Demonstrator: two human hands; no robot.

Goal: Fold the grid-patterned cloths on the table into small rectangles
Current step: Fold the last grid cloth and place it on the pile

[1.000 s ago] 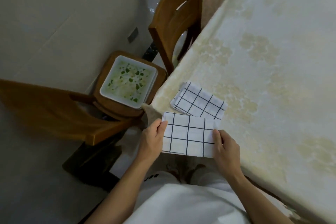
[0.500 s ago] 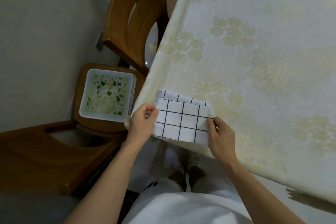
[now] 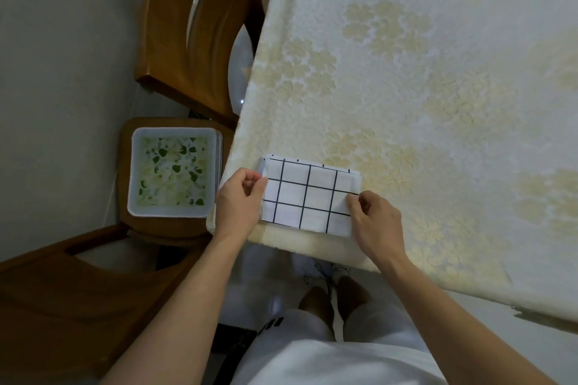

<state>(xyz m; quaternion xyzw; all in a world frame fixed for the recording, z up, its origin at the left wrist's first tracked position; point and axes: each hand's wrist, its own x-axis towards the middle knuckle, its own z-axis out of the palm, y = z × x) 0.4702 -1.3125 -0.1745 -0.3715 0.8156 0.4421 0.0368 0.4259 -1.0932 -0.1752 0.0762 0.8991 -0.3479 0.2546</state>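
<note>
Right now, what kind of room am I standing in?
Probably a home dining area: a table under a cream floral tablecloth, wooden chairs pulled up beside it, and a stack of leaf-print cloths resting on one chair seat.

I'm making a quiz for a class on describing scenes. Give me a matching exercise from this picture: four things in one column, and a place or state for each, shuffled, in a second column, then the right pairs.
Things
1. top grid cloth
2. lower grid cloth
3. leaf-patterned stack
4. tablecloth

Places or states
A. lies on a wooden chair seat
B. held at both short ends by the left hand and right hand
C. covers the table and hangs over its edge
D. only a strip shows past the far edge of another cloth

Pairs: 1-B, 2-D, 3-A, 4-C
</note>
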